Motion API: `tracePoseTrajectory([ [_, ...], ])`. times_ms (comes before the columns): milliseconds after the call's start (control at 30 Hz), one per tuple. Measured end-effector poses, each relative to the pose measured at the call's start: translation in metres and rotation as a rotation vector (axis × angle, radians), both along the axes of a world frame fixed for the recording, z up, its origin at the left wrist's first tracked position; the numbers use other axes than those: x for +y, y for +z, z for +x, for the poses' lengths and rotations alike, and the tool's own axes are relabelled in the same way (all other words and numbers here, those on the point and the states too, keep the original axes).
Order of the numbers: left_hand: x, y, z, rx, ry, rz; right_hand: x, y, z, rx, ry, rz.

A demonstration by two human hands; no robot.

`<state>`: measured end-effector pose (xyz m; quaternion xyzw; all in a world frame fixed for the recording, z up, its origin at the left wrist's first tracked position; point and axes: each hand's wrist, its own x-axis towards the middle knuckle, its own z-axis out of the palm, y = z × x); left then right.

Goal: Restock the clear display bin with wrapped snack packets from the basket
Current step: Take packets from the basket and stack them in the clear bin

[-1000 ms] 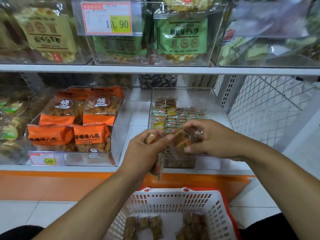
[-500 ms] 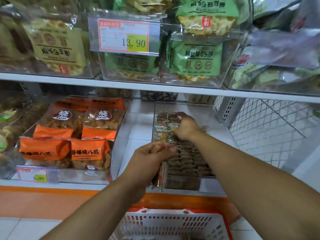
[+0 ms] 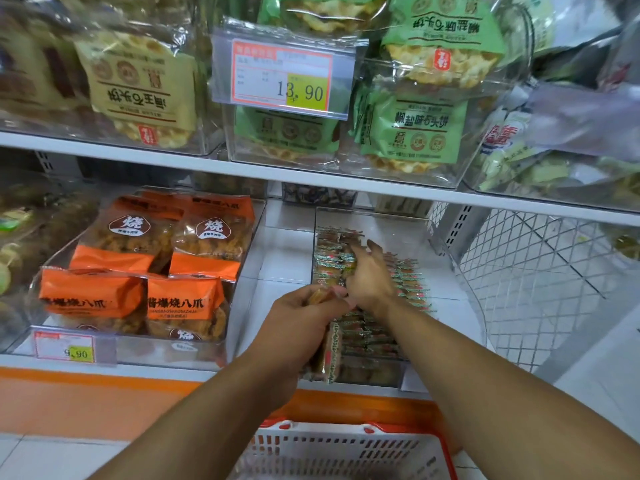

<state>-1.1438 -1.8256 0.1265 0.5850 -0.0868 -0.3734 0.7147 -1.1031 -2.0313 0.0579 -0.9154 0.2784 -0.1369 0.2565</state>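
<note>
A clear display bin on the lower shelf holds rows of small wrapped snack packets. My left hand hovers at the bin's front left corner, shut on a bunch of wrapped snack packets that hang below the palm. My right hand is over the packets in the bin, fingers spread, blurred, with nothing visibly in it. The white basket with a red rim is at the bottom edge, below my arms; its contents are out of view.
Left of the bin, another clear bin holds orange snack bags with a price tag. The upper shelf carries bins of green and yellow biscuit bags. A white wire mesh panel stands to the right.
My right hand took packets from the left hand, reached deep into the bin, and now draws back toward the left hand with fingers open. The view has tilted up, hiding the basket's inside.
</note>
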Motion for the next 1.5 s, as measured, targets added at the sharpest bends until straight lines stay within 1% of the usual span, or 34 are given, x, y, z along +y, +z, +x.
tracePoseTrajectory([
  [100,0.0,0.0,-0.002,-0.03,-0.01,0.021,-0.003,0.005,0.002,0.111,0.032,0.037],
  [167,0.0,0.0,-0.001,-0.036,-0.01,0.023,-0.005,0.012,0.005,0.1,0.039,0.064],
  [267,0.001,0.0,-0.002,0.012,-0.002,-0.009,-0.009,0.018,0.005,0.065,0.005,0.088],
  [367,-0.001,-0.001,-0.001,0.042,-0.017,0.008,-0.007,0.012,0.002,0.164,0.084,0.048],
  [467,-0.005,0.0,0.0,0.156,-0.029,0.017,-0.007,0.012,-0.002,0.181,0.117,0.045],
  [500,-0.005,0.0,0.0,0.215,-0.032,0.012,-0.007,0.014,-0.004,0.158,0.107,0.058],
  [567,-0.003,-0.001,0.001,0.311,-0.047,-0.031,-0.006,0.024,-0.014,0.081,0.06,0.019],
  [633,0.0,-0.003,0.002,0.348,-0.065,-0.084,-0.001,0.037,-0.026,-0.02,0.036,-0.034],
  [667,0.001,-0.005,0.002,0.364,-0.059,-0.109,0.004,0.044,-0.036,-0.104,0.039,-0.039],
  [733,0.001,-0.003,0.002,0.408,-0.029,-0.175,0.022,0.06,-0.061,-0.351,0.093,0.032],
  [767,0.001,0.0,0.0,0.429,-0.025,-0.223,0.035,0.066,-0.079,-0.46,0.15,0.085],
  [800,0.001,0.001,-0.001,0.438,-0.03,-0.273,0.051,0.07,-0.099,-0.513,0.227,0.112],
  [867,-0.002,-0.002,-0.004,0.409,-0.031,-0.341,0.084,0.07,-0.136,-0.485,0.42,0.075],
  [933,-0.004,-0.006,-0.006,0.383,0.037,-0.362,0.104,0.059,-0.156,-0.425,0.531,0.043],
  [1000,-0.004,-0.01,-0.006,0.39,0.086,-0.358,0.111,0.048,-0.158,-0.404,0.487,0.126],
  [1067,-0.002,-0.011,-0.009,0.401,0.058,-0.387,0.11,0.045,-0.156,-0.414,0.417,0.236],
  [1167,0.001,-0.013,-0.016,0.33,0.027,-0.398,0.1,0.048,-0.158,-0.435,0.318,0.269],
  [1200,0.001,-0.014,-0.018,0.31,0.022,-0.409,0.096,0.05,-0.159,-0.446,0.279,0.346],
  [1267,0.001,-0.016,-0.021,0.238,0.015,-0.41,0.089,0.053,-0.158,-0.451,0.182,0.607],
  [1300,0.002,-0.018,-0.021,0.195,0.014,-0.382,0.084,0.053,-0.157,-0.442,0.144,0.725],
  [1333,0.003,-0.019,-0.022,0.163,0.011,-0.346,0.081,0.053,-0.156,-0.438,0.117,0.79],
  [1433,0.007,-0.023,-0.024,0.119,0.008,-0.278,0.075,0.05,-0.156,-0.462,0.06,0.817],
  [1500,0.009,-0.026,-0.026,0.1,0.007,-0.262,0.073,0.048,-0.158,-0.469,0.067,0.859],
])
